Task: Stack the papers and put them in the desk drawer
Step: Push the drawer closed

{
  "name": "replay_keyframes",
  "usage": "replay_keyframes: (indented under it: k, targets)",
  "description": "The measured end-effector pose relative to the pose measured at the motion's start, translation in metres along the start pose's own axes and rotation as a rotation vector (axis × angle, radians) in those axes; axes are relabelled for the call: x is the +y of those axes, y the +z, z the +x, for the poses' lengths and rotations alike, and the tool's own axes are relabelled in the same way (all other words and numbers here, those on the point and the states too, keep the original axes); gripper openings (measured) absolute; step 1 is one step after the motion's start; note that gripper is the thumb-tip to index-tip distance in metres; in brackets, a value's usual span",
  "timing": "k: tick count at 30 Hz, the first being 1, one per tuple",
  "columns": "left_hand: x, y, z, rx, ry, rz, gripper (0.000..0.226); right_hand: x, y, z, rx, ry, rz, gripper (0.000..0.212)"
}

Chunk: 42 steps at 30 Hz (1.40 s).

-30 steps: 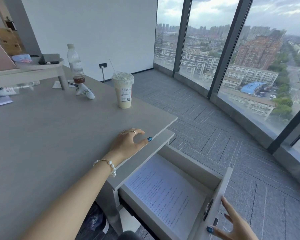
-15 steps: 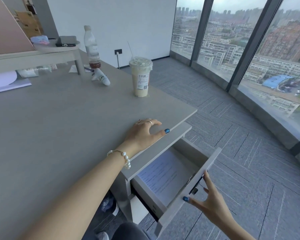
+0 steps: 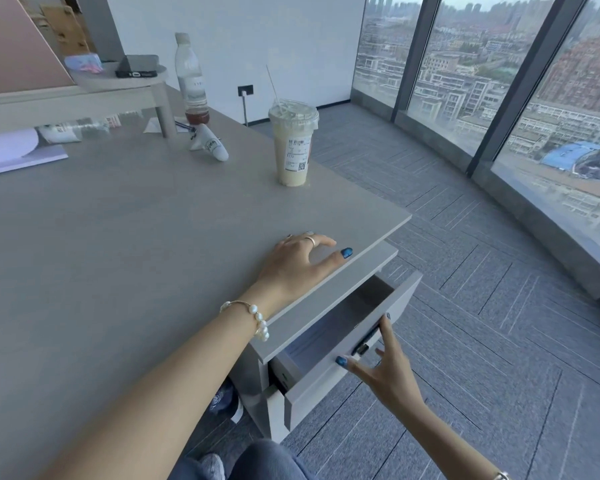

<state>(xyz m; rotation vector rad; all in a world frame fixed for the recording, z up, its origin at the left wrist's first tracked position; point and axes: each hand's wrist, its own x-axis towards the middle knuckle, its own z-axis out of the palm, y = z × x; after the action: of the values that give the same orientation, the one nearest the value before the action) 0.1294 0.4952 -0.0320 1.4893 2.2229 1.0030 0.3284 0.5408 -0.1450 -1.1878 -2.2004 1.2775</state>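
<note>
The grey desk drawer (image 3: 329,379) under the desk's right end stands a little way out. Through the narrow gap I see only a strip of the printed papers (image 3: 307,344) lying flat inside. My right hand (image 3: 383,367) presses against the drawer front beside its dark handle, fingers spread, holding nothing. My left hand (image 3: 300,259) rests palm down on the desk top (image 3: 125,244) near its right corner, fingers apart and empty.
A lidded iced drink cup (image 3: 292,145) with a straw stands near the desk's right edge. Behind it are a water bottle (image 3: 192,79), a small white plush toy (image 3: 210,144) and a raised shelf (image 3: 84,98). Grey carpet (image 3: 482,323) and tall windows lie to the right.
The drawer has slid from wide open to nearly closed, pushed in by my right hand. Most of the papers have gone out of sight. My left hand has stayed on the desk.
</note>
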Motion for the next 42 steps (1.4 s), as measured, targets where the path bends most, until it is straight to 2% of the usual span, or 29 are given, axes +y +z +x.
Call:
replay_keyframes:
  k: [11,17,23,28,32,39,42]
  targets:
    - [0.000,0.001,0.001,-0.004,-0.013,-0.005,0.064,-0.006,0.026,0.032,0.054,-0.044,0.052,0.114]
    - [0.002,0.000,-0.001,0.004,-0.009,0.001,0.055,-0.016,0.036,0.041,0.056,-0.030,-0.024,0.130]
    - [0.000,0.001,0.001,-0.005,-0.019,0.005,0.059,-0.017,0.043,0.045,0.100,-0.046,-0.084,0.126]
    - [0.003,0.002,0.002,-0.013,-0.014,0.066,0.053,-0.021,0.043,0.050,0.140,-0.025,-0.227,0.120]
    - [0.003,0.001,0.002,-0.022,-0.017,0.078,0.051,-0.020,0.043,0.051,0.153,-0.018,-0.251,0.119]
    - [0.008,-0.001,-0.002,-0.032,-0.025,0.079,0.053,-0.025,0.038,0.045,0.122,-0.046,-0.243,0.121]
    - [0.010,-0.003,-0.004,-0.051,-0.040,0.051,0.057,-0.026,0.035,0.042,0.066,-0.044,-0.150,0.122]
